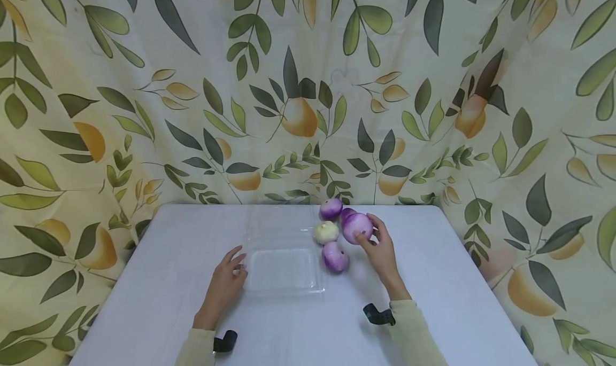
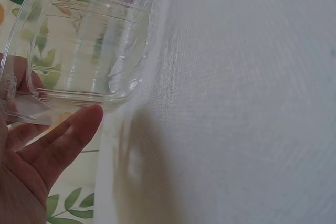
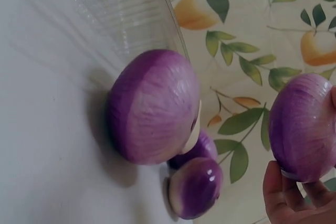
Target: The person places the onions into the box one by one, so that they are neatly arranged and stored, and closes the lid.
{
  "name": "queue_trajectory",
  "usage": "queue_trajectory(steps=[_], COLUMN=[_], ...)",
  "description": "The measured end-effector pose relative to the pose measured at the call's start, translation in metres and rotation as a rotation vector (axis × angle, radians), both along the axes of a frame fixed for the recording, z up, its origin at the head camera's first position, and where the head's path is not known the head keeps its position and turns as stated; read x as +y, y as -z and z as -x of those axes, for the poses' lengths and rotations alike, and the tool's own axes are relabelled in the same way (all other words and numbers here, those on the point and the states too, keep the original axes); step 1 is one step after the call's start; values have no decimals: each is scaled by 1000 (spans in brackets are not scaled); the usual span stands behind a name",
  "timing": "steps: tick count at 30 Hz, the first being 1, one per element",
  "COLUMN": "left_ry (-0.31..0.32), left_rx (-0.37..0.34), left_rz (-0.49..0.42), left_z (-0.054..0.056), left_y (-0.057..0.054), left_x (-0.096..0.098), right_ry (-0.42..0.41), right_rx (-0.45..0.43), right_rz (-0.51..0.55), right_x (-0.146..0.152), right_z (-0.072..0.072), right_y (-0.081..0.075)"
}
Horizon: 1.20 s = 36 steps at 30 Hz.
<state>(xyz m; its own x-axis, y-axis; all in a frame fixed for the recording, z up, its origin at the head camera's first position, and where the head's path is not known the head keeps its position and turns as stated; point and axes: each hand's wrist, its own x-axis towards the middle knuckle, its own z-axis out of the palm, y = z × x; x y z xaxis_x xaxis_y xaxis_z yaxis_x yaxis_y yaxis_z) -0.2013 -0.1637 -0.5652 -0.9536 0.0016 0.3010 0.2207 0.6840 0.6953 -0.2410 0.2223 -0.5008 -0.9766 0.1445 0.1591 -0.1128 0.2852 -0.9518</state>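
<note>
My right hand [image 1: 385, 256] grips a purple onion [image 1: 357, 228] between thumb and fingers, above the right side of the onion group. In the right wrist view this onion [image 3: 302, 127] is held up, apart from the others. To its left lie a peeled whitish onion [image 1: 326, 232], a purple onion [image 1: 335, 257] in front and another [image 1: 331, 209] behind, with one more partly hidden. My left hand [image 1: 225, 283] is at the left edge of a clear plastic container [image 1: 289, 290], its lid flap [image 1: 279, 216] lying back. In the left wrist view, thumb and fingers hold the container's rim [image 2: 63, 97].
A white-covered table [image 1: 159, 280] carries everything. The onions sit close against the container's right side. Behind the table hangs a curtain [image 1: 298, 157] with leaves and orange fruit. Each wrist wears a black camera mount [image 1: 378, 314].
</note>
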Motion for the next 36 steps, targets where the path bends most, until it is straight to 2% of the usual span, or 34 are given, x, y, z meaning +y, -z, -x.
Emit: queue_trajectory(steps=[5, 10, 14, 17, 21, 25, 27, 33, 36], left_ry=[-1, -4, -17, -17, -29, -47, -46, -36, -29], left_rx=[-22, 4, -11, -16, 14, 0, -10, -5, -18], left_rz=[1, -2, -4, 1, -2, -4, -1, 12, 16], left_z=[-1, -2, -4, -6, -9, -12, -13, -10, -5], left_y=[-3, -6, -2, 1, 2, 1, 1, -1, -4], left_x=[0, 0, 1, 2, 2, 2, 3, 3, 3], right_ry=[-25, -67, -91, -99, -116, -146, -156, -186, -202], right_rx=[10, 23, -3, -5, 5, 4, 19, 43, 43], right_rz=[12, 33, 28, 18, 28, 28, 33, 58, 51], right_x=[-8, -20, -33, -42, -49, -55, -58, -70, -76], right_z=[-3, -7, -22, -33, -32, -26, -27, -26, -29], right_y=[-3, -15, -34, -40, -26, -4, 1, 0, -12])
